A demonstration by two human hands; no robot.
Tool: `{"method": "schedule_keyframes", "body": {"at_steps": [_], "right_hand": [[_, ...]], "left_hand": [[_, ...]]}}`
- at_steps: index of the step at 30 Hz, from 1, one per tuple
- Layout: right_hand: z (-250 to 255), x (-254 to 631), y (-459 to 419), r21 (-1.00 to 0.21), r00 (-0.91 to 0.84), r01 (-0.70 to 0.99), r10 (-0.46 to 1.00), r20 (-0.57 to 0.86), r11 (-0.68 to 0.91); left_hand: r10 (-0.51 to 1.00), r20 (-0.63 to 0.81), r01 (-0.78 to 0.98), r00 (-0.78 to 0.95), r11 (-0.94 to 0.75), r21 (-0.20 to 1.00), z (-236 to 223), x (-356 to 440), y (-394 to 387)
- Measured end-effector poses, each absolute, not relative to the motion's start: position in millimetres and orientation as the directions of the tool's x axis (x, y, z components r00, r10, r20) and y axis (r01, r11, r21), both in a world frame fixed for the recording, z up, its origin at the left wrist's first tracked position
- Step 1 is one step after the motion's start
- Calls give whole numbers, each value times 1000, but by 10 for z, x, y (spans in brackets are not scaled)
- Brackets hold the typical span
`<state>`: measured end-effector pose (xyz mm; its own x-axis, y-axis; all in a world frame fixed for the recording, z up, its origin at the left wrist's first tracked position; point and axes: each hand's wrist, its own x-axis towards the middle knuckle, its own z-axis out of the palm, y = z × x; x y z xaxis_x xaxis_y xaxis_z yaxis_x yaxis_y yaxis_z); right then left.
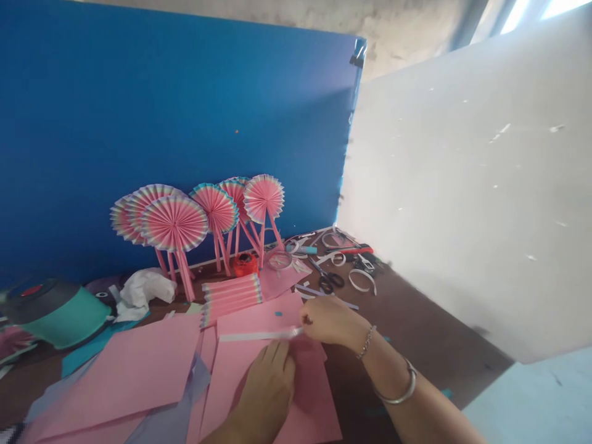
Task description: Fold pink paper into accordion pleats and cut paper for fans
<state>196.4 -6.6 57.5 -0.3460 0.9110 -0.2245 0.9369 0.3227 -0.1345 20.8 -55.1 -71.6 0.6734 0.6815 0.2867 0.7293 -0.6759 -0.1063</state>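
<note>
A sheet of pink paper [259, 370] lies on the brown table, with a thin white strip [252, 337] running across it. My left hand [272, 382] rests on this sheet just below the strip, its fingers stretched forward over the paper. At the strip's right end my right hand [326, 317] is closed in a pinch, and a shiny bit of the strip shows beside the fingertips. Just beyond the sheet sits a pleated pink paper [232, 298] with rainbow edges. A small blue scrap [278, 314] lies on the pink paper.
Several pleated paper fans [174, 223] lean against the blue board [185, 98]. Scissors [329, 280], an orange-red spool [246, 265] and white strips lie at the back. More pink sheets [134, 370] and a teal-and-grey object [65, 314] are at left. A white board [462, 203] borders the right.
</note>
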Motion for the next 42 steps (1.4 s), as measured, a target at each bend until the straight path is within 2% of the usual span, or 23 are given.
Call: {"method": "schedule_keyframes", "body": {"at_steps": [5, 11, 17, 22, 28, 31, 36, 42], "right_hand": [[550, 1983, -48, -211, -363, 921, 917, -168, 326], [521, 1983, -13, -280, -351, 911, 924, -148, 301], [533, 1937, -20, -290, -311, 920, 942, -129, 264], [505, 1906, -12, -284, -282, 926, 955, -86, 248], [497, 1914, -5, -282, -276, 926, 959, -57, 250], [519, 1940, 0, -322, -259, 917, 965, -30, 236], [530, 1926, 6, -401, -256, 886, 967, -1, 234], [478, 1805, 11, -469, -216, 850, 971, 106, 240]], "left_hand": [[710, 314, 764, 630, -639, -89, -743, 247, -553], [685, 327, 751, 651, -642, -152, -763, 287, -569], [696, 303, 754, 651, -638, -155, -730, 323, -571], [642, 254, 689, 723, -694, -209, -664, 316, -566], [627, 295, 690, 721, -684, -235, -655, 323, -564], [612, 305, 679, 730, -698, -225, -640, 328, -563], [661, 225, 697, 716, -694, -179, -568, 340, -566], [649, 136, 662, 748, -721, -203, -406, 324, -579]]}}
